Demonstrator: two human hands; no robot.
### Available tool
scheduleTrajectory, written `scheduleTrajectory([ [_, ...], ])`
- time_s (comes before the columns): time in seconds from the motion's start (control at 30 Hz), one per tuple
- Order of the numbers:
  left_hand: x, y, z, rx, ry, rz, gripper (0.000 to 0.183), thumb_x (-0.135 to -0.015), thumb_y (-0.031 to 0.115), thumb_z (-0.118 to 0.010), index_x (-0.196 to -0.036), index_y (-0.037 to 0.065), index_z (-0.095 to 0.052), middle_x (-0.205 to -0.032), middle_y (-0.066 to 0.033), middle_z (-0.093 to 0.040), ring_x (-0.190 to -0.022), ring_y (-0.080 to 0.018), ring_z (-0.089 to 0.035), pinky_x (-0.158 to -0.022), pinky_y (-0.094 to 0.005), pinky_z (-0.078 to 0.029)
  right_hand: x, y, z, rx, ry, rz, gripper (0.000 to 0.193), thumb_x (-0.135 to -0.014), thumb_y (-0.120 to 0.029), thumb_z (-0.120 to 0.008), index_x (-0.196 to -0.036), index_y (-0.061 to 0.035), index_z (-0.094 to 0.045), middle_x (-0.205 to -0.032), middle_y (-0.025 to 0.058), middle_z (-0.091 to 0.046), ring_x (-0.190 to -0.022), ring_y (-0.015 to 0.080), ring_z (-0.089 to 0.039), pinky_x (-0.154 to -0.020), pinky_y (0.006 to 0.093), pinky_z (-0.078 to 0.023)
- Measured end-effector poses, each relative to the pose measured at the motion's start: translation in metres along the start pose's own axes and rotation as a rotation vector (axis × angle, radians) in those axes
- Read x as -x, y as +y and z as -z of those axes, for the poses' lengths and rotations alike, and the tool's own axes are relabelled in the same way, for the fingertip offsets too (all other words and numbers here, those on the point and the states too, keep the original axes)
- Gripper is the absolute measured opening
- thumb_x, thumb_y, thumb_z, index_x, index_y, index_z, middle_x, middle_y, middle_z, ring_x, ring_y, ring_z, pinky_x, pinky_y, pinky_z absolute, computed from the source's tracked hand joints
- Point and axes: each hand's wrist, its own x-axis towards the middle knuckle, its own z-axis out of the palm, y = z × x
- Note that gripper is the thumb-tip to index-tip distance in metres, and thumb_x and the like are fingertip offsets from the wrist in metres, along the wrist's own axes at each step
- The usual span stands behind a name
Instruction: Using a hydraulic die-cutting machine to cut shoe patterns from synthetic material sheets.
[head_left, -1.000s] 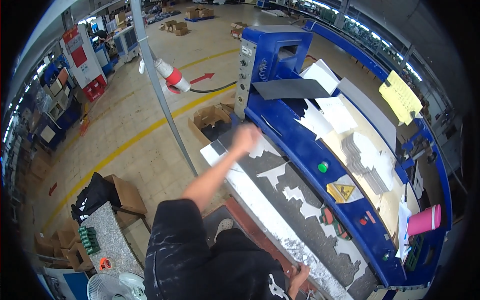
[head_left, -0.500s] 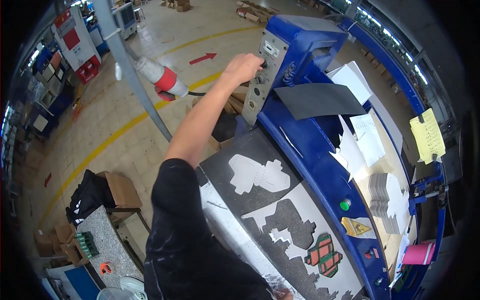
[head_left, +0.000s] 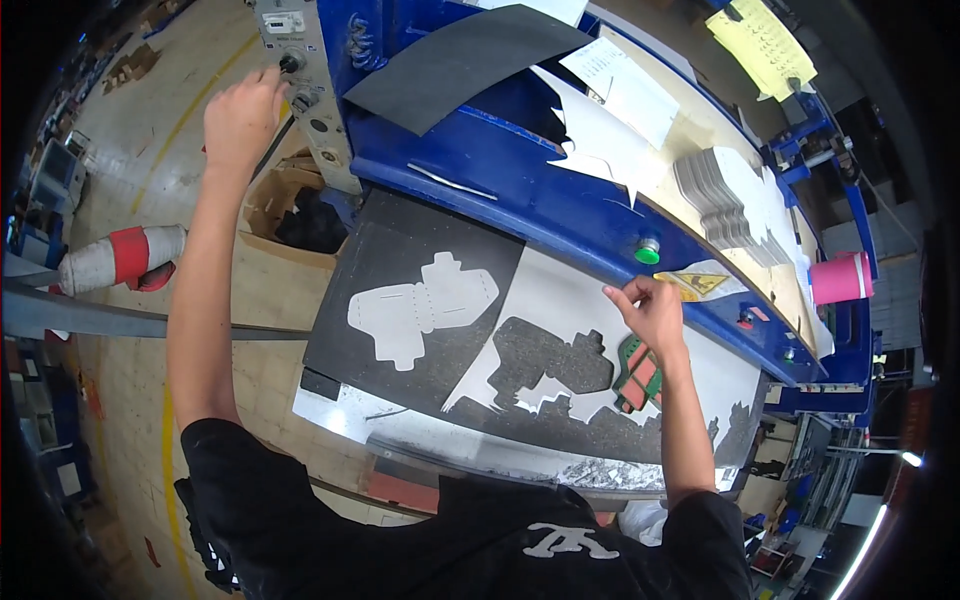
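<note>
My left hand [head_left: 243,118] reaches to the control panel [head_left: 318,140] at the machine's left end, its fingers closed on a small black knob [head_left: 290,63]. My right hand [head_left: 650,312] is over the cutting bed, fingers curled and thumb near the index finger, with nothing visible in them. Beside it, below the green push button [head_left: 648,250], lies a green-and-red cutting die [head_left: 632,380], partly hidden by my right wrist. The die rests on a grey-white sheet [head_left: 545,285] with shaped holes cut out. A cut white flat piece [head_left: 425,308] lies on the black mat [head_left: 335,335] to the left.
The blue machine beam [head_left: 500,175] carries a black sheet [head_left: 465,65] and torn white scraps [head_left: 600,140]. Behind it stands a stack of grey cut pieces [head_left: 715,195] near a pink roll [head_left: 840,278]. A cardboard box [head_left: 275,205] and a red-banded plug [head_left: 130,257] are at left.
The view has swung right and down toward the bed. My right hand, almost out of view before, now shows over the die. My left hand stays at the panel's knob.
</note>
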Motion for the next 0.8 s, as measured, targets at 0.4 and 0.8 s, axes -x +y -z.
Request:
scheduleTrajectory([
  [0.4,0.047,0.09,0.012,0.513,-0.237,0.392,0.033,-0.098,0.039,-0.076,-0.106,0.007,-0.078,-0.088,-0.0155,-0.075,-0.082,-0.0386,-0.073,-0.072,-0.0453,-0.057,0.007,0.044,-0.057,-0.057,-0.104,0.12,0.045,-0.095,-0.046,-0.08,-0.112,-0.0043,-0.08,-0.087,0.0141,-0.08,-0.076,0.0298,-0.078,-0.076,0.0432,-0.062],
  [0.8,0.304,0.371,0.153,1.491,-0.839,0.372,0.017,-0.094,0.018,-0.082,-0.104,0.004,-0.08,-0.086,-0.01,-0.077,-0.075,-0.0184,-0.074,-0.068,-0.0331,-0.058,0.263,0.143,-0.085,-0.061,0.13,-0.208,0.032,-0.084,-0.025,-0.089,-0.107,-0.0057,-0.077,-0.101,0.0162,-0.077,-0.094,0.0383,-0.074,-0.081,0.048,-0.061],
])
